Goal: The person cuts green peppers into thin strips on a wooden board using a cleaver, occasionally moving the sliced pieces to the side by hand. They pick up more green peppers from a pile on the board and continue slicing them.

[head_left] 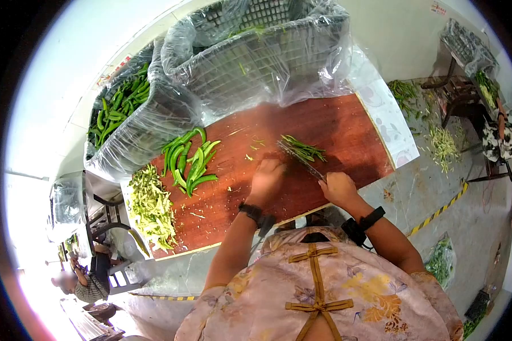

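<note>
My right hand [340, 188] is closed around the handle of a knife [302, 160], its narrow blade pointing up and left across the board. Against the blade's far side lies a small bunch of sliced green pepper strips [307, 150]. My left hand [268, 177] rests low over the wooden board [233, 170], left of the knife, with fingers curled in; whatever they hold is hidden. Further left are a pile of whole and split green peppers [189, 162] and a heap of pale green pepper cores and scraps [152, 207].
Plastic-lined crates stand behind the board: one holds green peppers [122, 102], while the larger crate [261, 57] shows few green bits. Scraps [442, 145] lie on the floor at right. Another person [91, 284] sits at lower left; another person's arm shows at far right.
</note>
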`<state>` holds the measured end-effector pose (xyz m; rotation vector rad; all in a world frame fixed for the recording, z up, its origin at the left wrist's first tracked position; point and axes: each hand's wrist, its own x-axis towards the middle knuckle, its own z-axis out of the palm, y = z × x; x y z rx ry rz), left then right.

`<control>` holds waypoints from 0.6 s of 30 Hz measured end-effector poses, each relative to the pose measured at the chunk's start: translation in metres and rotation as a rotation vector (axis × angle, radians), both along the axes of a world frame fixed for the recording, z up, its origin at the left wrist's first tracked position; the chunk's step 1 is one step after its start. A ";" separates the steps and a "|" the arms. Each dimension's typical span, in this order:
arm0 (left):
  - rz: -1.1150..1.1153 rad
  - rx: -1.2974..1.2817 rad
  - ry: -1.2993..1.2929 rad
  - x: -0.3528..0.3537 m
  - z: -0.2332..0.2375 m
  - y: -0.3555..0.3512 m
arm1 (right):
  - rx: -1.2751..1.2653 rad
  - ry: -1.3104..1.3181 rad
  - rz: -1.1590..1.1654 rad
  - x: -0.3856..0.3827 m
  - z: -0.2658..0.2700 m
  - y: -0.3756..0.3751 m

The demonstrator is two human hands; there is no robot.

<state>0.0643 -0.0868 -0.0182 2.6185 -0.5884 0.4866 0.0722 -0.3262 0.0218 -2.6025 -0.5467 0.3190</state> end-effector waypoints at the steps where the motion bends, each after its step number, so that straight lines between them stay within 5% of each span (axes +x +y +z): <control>1: 0.007 0.006 0.004 0.000 -0.003 0.001 | -0.004 0.007 -0.003 0.000 0.000 0.000; 18: 0.303 -0.085 0.155 -0.011 0.001 0.001 | -0.009 -0.018 0.005 0.000 0.001 0.001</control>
